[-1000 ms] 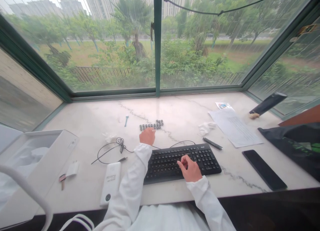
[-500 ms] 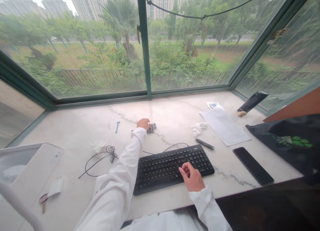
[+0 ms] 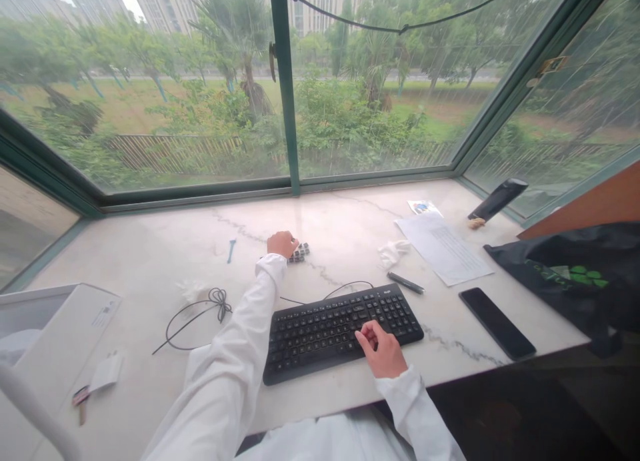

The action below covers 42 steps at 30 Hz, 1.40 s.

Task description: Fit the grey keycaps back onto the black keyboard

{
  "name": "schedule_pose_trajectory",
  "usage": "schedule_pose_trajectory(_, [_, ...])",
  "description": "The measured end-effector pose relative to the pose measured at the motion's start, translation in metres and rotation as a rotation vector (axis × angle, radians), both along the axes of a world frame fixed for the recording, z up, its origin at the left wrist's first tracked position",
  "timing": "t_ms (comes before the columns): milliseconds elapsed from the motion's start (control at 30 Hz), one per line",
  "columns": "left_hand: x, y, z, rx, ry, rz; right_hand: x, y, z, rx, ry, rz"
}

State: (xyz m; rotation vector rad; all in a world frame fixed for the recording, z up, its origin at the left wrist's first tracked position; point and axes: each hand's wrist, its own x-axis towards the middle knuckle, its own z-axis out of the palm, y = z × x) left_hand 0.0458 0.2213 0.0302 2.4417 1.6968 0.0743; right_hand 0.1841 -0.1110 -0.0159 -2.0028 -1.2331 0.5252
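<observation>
My left hand (image 3: 283, 244) reaches to the far part of the counter, fingers closed beside a small group of black keycaps (image 3: 301, 252). A dark keycap appears at its fingertips, partly hidden by the fingers. My right hand (image 3: 384, 351) hovers over the lower middle of a black keyboard (image 3: 340, 328), fingers curled and thumb close to the index finger. Whatever may lie in that pinch is too small to make out. From the keyboard's back edge runs a thin black cable (image 3: 350, 284).
A blue plastic tool (image 3: 231, 250) and coiled cable (image 3: 219, 301) lie left, near a white box (image 3: 65, 341) and key (image 3: 81, 408). To the right are a crumpled tissue (image 3: 393, 254), pen (image 3: 405, 283), paper (image 3: 443, 248), phone (image 3: 497, 323) and black bag (image 3: 565, 274).
The whole view has shifted slightly, moving everything a little left and up. My left hand remains by the keycaps, and my right hand keeps its curled pose over the keyboard.
</observation>
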Motion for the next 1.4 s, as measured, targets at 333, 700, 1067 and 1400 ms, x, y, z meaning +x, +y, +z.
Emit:
schedule_pose_trajectory(333, [-0.006,-0.156,0.018,0.084,-0.372,-0.162,-0.010,0.013,0.011,-0.007,0.072,0.000])
schedule_pose_trajectory(700, [-0.028,-0.227,-0.005,0.008,-0.382,-0.458,-0.024,0.023,0.013,0.079,0.347,-0.028])
schedule_pose_trajectory(1067, [-0.053,-0.250,-0.028,-0.009,-0.370,-0.553,-0.030,0.018,-0.008,-0.020,0.567,0.142])
schedule_pose_trajectory(1400, [-0.060,-0.259,-0.030,-0.013,-0.517,-0.310,-0.037,0.021,-0.004,0.015,0.601,0.134])
